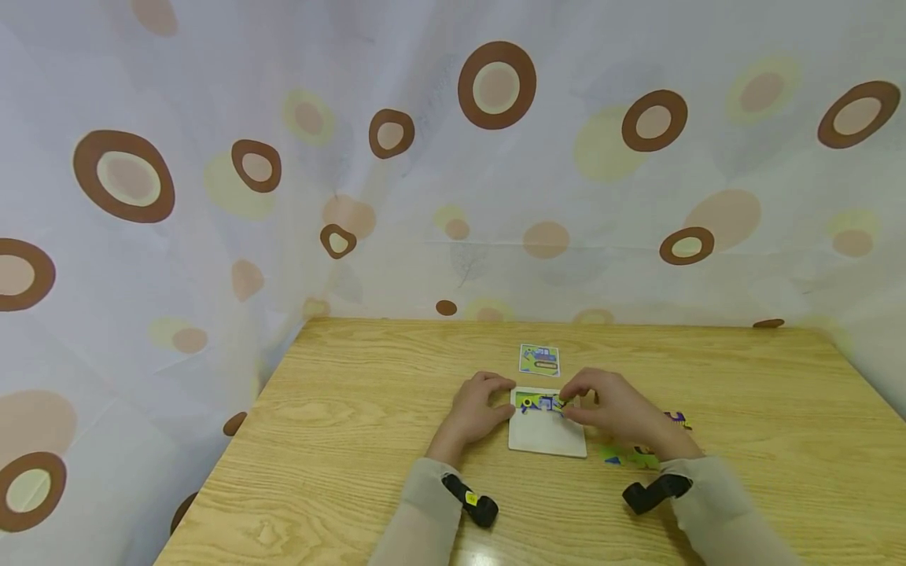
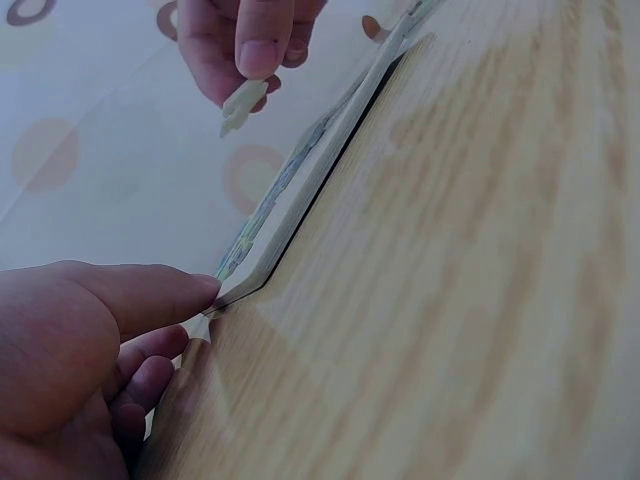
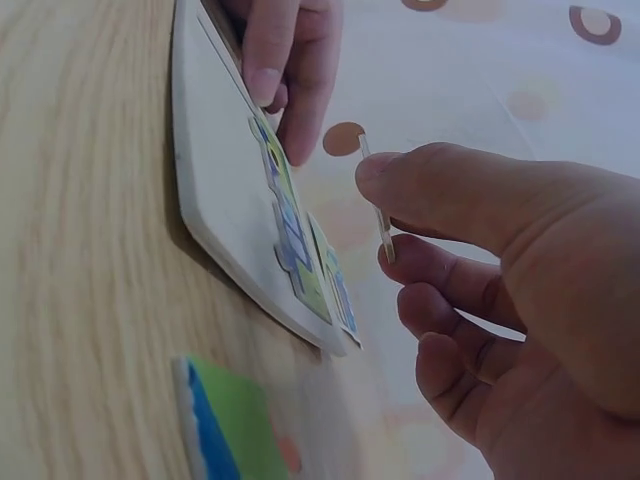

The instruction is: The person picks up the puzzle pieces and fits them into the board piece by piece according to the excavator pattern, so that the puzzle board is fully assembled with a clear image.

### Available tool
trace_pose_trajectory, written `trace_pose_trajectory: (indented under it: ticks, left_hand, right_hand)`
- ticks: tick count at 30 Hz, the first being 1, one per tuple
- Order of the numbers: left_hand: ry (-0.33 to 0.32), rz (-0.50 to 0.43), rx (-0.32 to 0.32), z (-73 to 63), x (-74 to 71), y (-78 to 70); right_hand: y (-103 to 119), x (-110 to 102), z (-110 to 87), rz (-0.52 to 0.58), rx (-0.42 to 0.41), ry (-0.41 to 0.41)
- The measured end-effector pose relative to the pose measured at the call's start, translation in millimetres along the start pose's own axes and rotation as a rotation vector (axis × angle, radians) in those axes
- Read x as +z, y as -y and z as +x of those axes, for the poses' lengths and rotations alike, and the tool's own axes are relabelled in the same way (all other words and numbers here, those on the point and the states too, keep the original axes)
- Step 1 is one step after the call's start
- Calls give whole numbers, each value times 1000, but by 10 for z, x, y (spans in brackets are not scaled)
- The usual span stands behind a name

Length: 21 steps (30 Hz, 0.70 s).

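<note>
A white puzzle tray lies on the table, with a row of joined jigsaw pieces in yellow, blue and green along its far side. My left hand is at the tray's left edge; in the left wrist view its straight thumb touches a corner. Over the right end of the row, my right hand pinches a small jigsaw piece between thumb and fingertips. Seen edge-on in the right wrist view, that piece is held above the tray, its printed face hidden.
Beyond the tray lies a picture card of a blue digger. Loose green and blue pieces sit right of the tray, partly under my right forearm. A purple piece lies farther right. A patterned cloth hangs behind the table.
</note>
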<state>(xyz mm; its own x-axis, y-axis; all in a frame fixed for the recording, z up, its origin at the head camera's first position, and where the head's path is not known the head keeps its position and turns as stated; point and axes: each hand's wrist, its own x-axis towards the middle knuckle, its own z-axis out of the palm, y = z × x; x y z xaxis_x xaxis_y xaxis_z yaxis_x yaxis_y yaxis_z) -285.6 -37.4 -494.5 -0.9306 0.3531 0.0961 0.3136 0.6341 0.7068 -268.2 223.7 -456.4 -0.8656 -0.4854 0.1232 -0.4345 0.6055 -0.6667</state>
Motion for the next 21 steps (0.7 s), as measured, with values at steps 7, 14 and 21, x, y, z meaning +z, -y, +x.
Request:
trace_pose_trajectory:
  ticks: [7, 14, 21]
  left_hand:
    - [2, -6, -5, 11, -4, 5]
    - [8, -7, -7, 10, -8, 7]
    - [7, 7, -1, 8, -7, 10]
  right_hand:
    - [-14, 144, 80, -34, -121, 24]
    - [18, 273, 121, -15, -156, 32]
    - [38, 333, 135, -35, -190, 36]
